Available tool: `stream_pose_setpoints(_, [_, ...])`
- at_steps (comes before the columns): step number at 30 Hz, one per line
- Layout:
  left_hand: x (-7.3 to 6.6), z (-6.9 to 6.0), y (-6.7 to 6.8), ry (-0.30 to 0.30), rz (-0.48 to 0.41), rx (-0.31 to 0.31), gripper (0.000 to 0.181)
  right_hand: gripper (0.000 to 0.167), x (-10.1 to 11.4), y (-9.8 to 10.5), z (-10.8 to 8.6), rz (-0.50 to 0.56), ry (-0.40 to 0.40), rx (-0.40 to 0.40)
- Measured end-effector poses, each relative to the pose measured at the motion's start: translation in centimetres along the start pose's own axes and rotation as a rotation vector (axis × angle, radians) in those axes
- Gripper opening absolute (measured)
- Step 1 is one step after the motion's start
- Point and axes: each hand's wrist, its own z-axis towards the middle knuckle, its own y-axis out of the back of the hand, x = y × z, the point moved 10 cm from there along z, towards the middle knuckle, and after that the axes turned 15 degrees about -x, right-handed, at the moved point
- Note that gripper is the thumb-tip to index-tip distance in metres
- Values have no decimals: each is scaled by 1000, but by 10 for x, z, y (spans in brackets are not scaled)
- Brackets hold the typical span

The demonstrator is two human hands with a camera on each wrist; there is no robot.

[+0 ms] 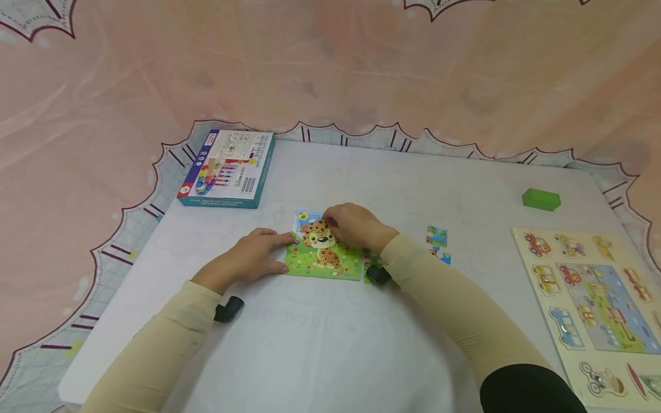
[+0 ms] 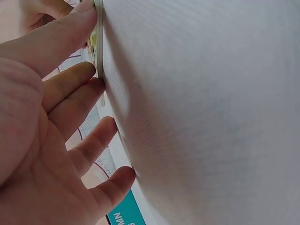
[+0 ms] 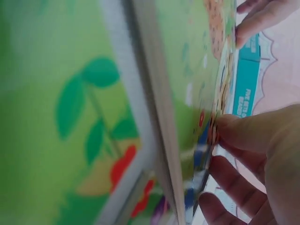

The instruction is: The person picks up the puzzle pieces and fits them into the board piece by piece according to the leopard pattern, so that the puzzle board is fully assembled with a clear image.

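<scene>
A leopard jigsaw puzzle [image 1: 324, 258] lies flat on the white table. My left hand [image 1: 253, 255] rests at its left side, thumb and fingers fairly straight; in the left wrist view the fingertips [image 2: 96, 86] touch the board's edge. At the puzzle's upper right, my right hand [image 1: 356, 223] bends over the leopard's ear. In the right wrist view its thumb and a finger pinch a small spotted puzzle piece [image 3: 213, 133] at the board's surface. Green puzzle pieces [image 1: 369, 261] lie just right of the board, partly hidden by the right wrist.
Two loose groups of puzzle pieces [image 1: 438, 236] lie farther right. A boxed set [image 1: 234, 166] sits at the back left, and a green block [image 1: 541, 199] at the back right. A wooden vehicle puzzle board [image 1: 560, 310] takes up the right side of the table.
</scene>
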Motion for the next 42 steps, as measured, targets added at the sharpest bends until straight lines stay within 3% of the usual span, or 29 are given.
stream_pose_setpoints(11, [-2, 1, -1, -12, 6, 1, 66, 37, -3, -1, -1, 41, -24, 25])
stream_pose_setpoints(18, [-2, 1, -1, -18, 9, 2, 66, 41, -11, 17, -8, 139, -69, -6])
stream_pose_setpoints(30, [1, 1, -1, -11, 3, -3, 66, 47, -37, 50, -33, 118, -119, -51])
stream_pose_setpoints(42, [0, 1, -1, -22, 9, -2, 66, 45, -78, 68, -67, 99, -200, -82])
